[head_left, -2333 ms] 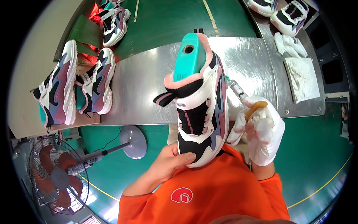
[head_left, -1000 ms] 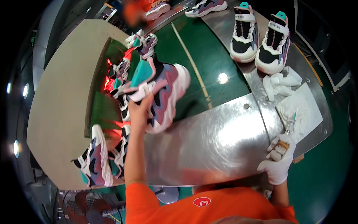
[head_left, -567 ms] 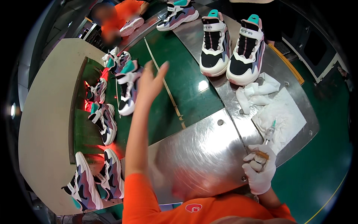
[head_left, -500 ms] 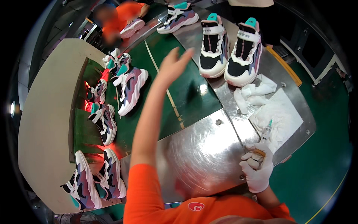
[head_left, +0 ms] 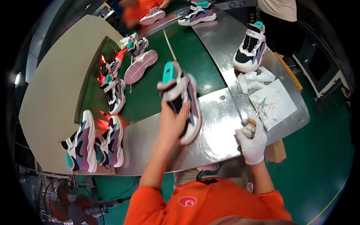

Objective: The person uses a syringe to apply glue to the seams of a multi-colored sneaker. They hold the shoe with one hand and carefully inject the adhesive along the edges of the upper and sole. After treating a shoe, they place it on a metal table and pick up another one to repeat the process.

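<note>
My bare left hand (head_left: 169,122) grips a sneaker (head_left: 194,107) around its strap and tongue area, above the metal plate and the green belt. The sneaker is white, black and purple with a teal pull tab; it is tilted, toe toward me. My right hand (head_left: 255,145), in a white glove, is closed around a clear syringe (head_left: 259,109) with a green tip that points away from me over the white paper (head_left: 285,107). A brownish part (head_left: 252,122) shows among the gloved fingers. Another upright sneaker (head_left: 250,50) stands on the metal ledge, beyond a crumpled white cloth (head_left: 258,78).
Several matching sneakers (head_left: 115,96) line the left side near red-lit openings. One sneaker (head_left: 141,66) lies pink sole up on the green belt (head_left: 176,45). Two more (head_left: 112,142) lean at the near left. A fan (head_left: 75,206) stands below. Across, a co-worker's hand (head_left: 157,9) holds a shoe.
My left hand has taken one of the two sneakers from the metal ledge and brought it nearer. A sneaker on the belt now shows its sole. The view has shifted.
</note>
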The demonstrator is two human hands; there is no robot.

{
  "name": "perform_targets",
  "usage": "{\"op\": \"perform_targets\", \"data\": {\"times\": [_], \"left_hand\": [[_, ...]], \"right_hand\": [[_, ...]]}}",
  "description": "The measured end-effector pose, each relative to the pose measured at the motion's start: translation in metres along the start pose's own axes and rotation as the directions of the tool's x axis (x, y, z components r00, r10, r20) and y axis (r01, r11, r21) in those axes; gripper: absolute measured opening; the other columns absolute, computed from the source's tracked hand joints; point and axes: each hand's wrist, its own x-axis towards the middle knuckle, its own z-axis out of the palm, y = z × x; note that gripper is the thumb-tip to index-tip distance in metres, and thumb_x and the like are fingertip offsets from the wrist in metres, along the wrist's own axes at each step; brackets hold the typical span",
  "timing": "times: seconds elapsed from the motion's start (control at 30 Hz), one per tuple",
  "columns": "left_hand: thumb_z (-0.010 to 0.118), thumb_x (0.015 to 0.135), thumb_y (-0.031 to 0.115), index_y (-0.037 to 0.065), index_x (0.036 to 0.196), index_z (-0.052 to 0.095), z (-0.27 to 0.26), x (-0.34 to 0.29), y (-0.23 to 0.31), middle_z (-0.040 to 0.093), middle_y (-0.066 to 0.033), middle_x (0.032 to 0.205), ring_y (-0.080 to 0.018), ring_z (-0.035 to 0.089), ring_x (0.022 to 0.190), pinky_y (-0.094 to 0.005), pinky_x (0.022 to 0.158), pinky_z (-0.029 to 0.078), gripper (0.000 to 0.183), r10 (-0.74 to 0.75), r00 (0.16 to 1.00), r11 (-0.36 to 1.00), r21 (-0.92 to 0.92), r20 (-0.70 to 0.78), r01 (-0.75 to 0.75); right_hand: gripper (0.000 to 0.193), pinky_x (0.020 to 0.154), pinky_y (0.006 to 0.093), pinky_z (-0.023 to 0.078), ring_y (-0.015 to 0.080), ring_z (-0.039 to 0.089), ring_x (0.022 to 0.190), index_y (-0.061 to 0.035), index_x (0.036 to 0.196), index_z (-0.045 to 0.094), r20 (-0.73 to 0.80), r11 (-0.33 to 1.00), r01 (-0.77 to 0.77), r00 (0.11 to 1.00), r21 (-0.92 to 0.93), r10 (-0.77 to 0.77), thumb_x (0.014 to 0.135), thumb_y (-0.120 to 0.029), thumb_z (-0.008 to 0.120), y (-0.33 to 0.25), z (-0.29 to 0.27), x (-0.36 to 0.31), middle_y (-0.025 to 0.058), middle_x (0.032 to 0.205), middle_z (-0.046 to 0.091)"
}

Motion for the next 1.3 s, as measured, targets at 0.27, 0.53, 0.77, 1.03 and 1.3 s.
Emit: {"op": "perform_targets", "data": {"times": [0.27, 0.53, 0.77, 1.03, 1.3], "left_hand": [[0.068, 0.084, 0.008, -0.001, 0.118, 0.063, -0.096, -0.107, 0.084, 0.071, -0.0129, 0.091, -0.025, 0.069, 0.084, -0.0312, 0.077, 0.051, 0.036, 0.286, 0.894, 0.911, 0.189, 0.346, -0.365], [0.087, 0.05, 0.016, 0.004, 0.121, 0.052, -0.116, -0.023, 0.052, 0.061, -0.0132, 0.112, -0.0347, 0.055, 0.105, -0.0466, 0.094, 0.041, 0.08, 0.446, 0.711, 0.726, 0.245, 0.543, -0.643], [0.064, 0.085, 0.025, 0.008, 0.108, 0.06, -0.143, -0.126, -0.012, 0.062, -0.0145, 0.116, -0.0313, 0.062, 0.098, -0.0407, 0.083, 0.047, 0.03, 0.67, 0.688, 0.584, 0.374, 0.278, -0.72], [0.055, 0.087, 0.015, 0.013, 0.102, 0.066, -0.127, -0.175, -0.009, 0.067, -0.0084, 0.111, -0.0221, 0.064, 0.098, -0.0314, 0.082, 0.049, 0.019, 0.607, 0.789, 0.659, 0.494, 0.096, -0.567], [0.056, 0.091, 0.02, 0.018, 0.101, 0.065, -0.132, -0.172, -0.008, 0.069, -0.0032, 0.11, -0.0193, 0.062, 0.103, -0.0305, 0.088, 0.046, 0.014, 0.568, 0.812, 0.671, 0.496, 0.133, -0.551]], "right_hand": [[0.05, 0.063, 0.0281, 0.052, 0.0167, 0.063, 0.07, -0.0041, 0.118, 0.053, 0.109, 0.992, 0.022, 0.994, -0.127, -0.009, 0.076, -0.017, 0.077, -0.027, -0.024, 0.008, 0.0124, 0.09, 0.064], [0.047, 0.066, 0.0305, 0.05, 0.0203, 0.062, 0.071, -0.0038, 0.113, 0.059, 0.197, 0.897, 0.006, 0.976, -0.443, 0.091, 0.077, -0.03, 0.076, -0.043, -0.049, 0.034, 0.0111, 0.082, 0.065], [0.061, 0.049, 0.0225, 0.043, 0.0151, 0.05, 0.043, 0.0108, 0.102, 0.057, 0.561, 0.954, -0.29, 0.804, 0.08, 0.197, 0.082, -0.047, 0.06, -0.115, -0.021, 0.01, 0.0139, 0.079, 0.062], [0.055, 0.072, 0.0381, 0.056, 0.0302, 0.062, 0.064, 0.0069, 0.102, 0.057, 0.884, 0.648, -0.713, 0.448, 0.267, 0.129, 0.072, -0.038, 0.064, -0.107, 0.079, 0.016, 0.0233, 0.092, 0.06], [0.061, 0.05, 0.036, 0.052, 0.0265, 0.058, 0.053, 0.0168, 0.107, 0.052, 0.949, 0.693, -0.712, 0.284, 0.114, 0.136, 0.065, -0.026, 0.062, -0.115, 0.12, 0.02, 0.0318, 0.092, 0.061]]}}
